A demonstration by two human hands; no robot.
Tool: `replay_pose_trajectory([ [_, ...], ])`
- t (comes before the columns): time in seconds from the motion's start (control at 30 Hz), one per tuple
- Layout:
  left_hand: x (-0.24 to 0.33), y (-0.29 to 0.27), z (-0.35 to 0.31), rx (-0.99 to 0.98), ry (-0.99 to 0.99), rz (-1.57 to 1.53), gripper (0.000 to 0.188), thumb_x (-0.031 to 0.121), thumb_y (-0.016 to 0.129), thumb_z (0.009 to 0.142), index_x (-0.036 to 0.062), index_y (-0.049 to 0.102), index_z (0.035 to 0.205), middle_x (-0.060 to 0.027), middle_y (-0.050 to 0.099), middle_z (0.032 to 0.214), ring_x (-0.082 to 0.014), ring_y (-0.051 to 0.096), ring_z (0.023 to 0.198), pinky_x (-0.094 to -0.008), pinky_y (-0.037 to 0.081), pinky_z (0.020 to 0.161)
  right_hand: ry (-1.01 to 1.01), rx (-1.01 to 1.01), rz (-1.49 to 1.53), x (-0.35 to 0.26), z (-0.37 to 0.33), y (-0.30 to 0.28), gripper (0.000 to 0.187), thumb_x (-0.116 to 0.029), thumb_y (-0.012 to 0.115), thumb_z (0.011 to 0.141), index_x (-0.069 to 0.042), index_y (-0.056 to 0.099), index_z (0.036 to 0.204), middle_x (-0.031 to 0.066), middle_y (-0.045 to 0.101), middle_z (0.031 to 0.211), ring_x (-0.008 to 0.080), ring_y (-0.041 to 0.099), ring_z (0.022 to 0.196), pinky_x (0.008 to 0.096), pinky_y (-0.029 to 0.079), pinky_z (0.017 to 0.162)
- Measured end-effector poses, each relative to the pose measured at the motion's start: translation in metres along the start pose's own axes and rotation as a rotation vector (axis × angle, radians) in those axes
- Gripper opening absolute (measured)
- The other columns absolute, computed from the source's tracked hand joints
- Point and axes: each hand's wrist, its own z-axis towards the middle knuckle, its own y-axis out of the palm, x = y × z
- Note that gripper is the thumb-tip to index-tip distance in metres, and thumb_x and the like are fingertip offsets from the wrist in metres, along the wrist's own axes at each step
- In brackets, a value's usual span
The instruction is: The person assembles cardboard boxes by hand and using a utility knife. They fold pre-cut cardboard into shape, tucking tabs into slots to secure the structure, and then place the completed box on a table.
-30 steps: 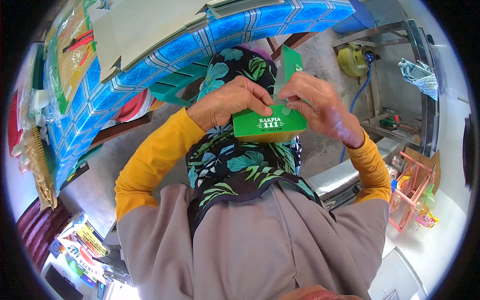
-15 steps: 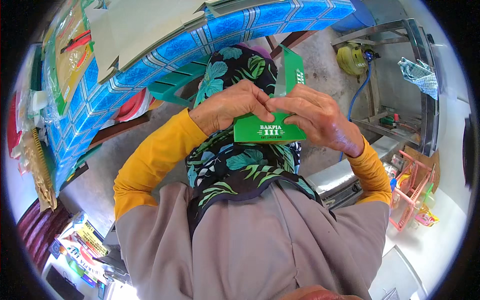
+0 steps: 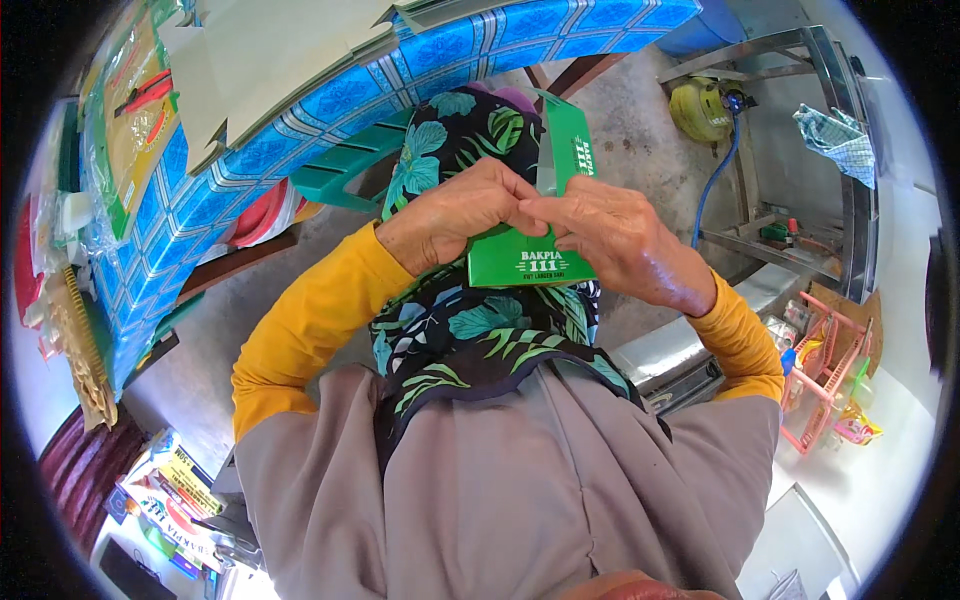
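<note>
Over my lap is a green cardboard box (image 3: pixel 525 268) with white print on its front side and an upright flap with a clear window at its right. My left hand (image 3: pixel 462 214) pinches the box's upper edge with thumb and fingers. My right hand (image 3: pixel 628 238) is bent over the box's right corner, its fingertips meeting those of my left hand. Both hands are closed and cover the middle of the box, so the corner between the fingertips is hidden.
Ahead stands a table with a blue patterned cloth (image 3: pixel 330 105), bearing a stack of flat grey card (image 3: pixel 270 60) and a red cutter (image 3: pixel 150 90). A green plastic chair (image 3: pixel 345 160) sits beneath. A yellow-green gas cylinder (image 3: pixel 700 108) and metal frame (image 3: pixel 850 200) are at right.
The flap and my right hand have shifted slightly left, with the right fingers now more over the box's corner. My left hand keeps its hold at nearly the same place.
</note>
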Motion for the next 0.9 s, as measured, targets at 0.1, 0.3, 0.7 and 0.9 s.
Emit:
replay_pose_trajectory([
  [0.1,-0.007,-0.002,0.0,-0.009,-0.001,-0.033,0.023,0.001,0.072,0.075,-0.0023,0.075,0.097,-0.0066,0.073,0.089,-0.0119,0.066,0.076,-0.0239,0.052,0.072,0.006,0.017,0.064,0.0,-0.002,0.005,0.049,0.008,0.07,0.07,0.0,0.062,0.117,0.0124,0.06,0.08,0.0286,0.058,0.07,0.0384,0.048,0.06],
  [0.3,-0.009,-0.003,-0.007,0.002,0.001,-0.071,0.022,0.003,0.073,0.077,-0.0018,0.075,0.098,-0.0061,0.073,0.091,-0.0112,0.066,0.077,-0.0232,0.052,0.075,0.098,-0.075,0.156,0.007,0.006,-0.012,0.051,0.008,0.068,0.07,-0.003,0.06,0.119,0.0136,0.057,0.08,0.0321,0.059,0.075,0.0407,0.049,0.063],
  [0.7,-0.011,-0.001,-0.008,0.007,0.01,-0.061,0.02,0.004,0.078,0.075,-0.0018,0.075,0.094,-0.0057,0.073,0.087,-0.0111,0.066,0.075,-0.0239,0.052,0.071,0.044,-0.177,0.174,0.002,0.01,0.0,0.05,0.007,0.074,0.066,-0.001,0.063,0.114,0.0108,0.064,0.087,0.0273,0.065,0.075,0.0342,0.053,0.067],
  [0.9,-0.007,-0.001,-0.015,0.007,0.006,-0.031,0.018,0.003,0.077,0.076,-0.0018,0.075,0.093,-0.0064,0.073,0.085,-0.0104,0.066,0.073,-0.0227,0.052,0.071,0.212,-0.041,0.172,0.011,0.008,-0.021,0.042,0.007,0.07,0.067,-0.003,0.064,0.108,0.0098,0.064,0.076,0.0248,0.065,0.069,0.0344,0.051,0.063],
])
